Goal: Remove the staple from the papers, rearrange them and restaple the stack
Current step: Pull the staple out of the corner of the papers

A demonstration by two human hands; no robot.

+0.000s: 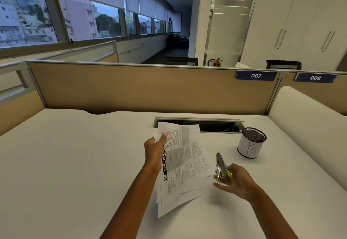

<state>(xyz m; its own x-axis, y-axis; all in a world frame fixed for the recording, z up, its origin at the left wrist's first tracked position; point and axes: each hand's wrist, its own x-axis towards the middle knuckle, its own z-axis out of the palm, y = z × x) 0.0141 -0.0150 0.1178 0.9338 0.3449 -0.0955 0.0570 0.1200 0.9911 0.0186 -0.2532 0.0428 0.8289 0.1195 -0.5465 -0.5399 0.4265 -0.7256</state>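
Head view | my left hand fingers pinching fanned papers | right hand fingers loosely gripping stapler | risk: misaligned sheets stapled crooked

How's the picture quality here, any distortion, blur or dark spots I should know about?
Head view: wide-angle distortion bows the partition and the window frames; the far corridor is dim, while the desk is evenly lit with soft shadows beside the mesh cup; the print on the papers is too small to read; the right hand and stapler look slightly soft; the left hand is sharper.
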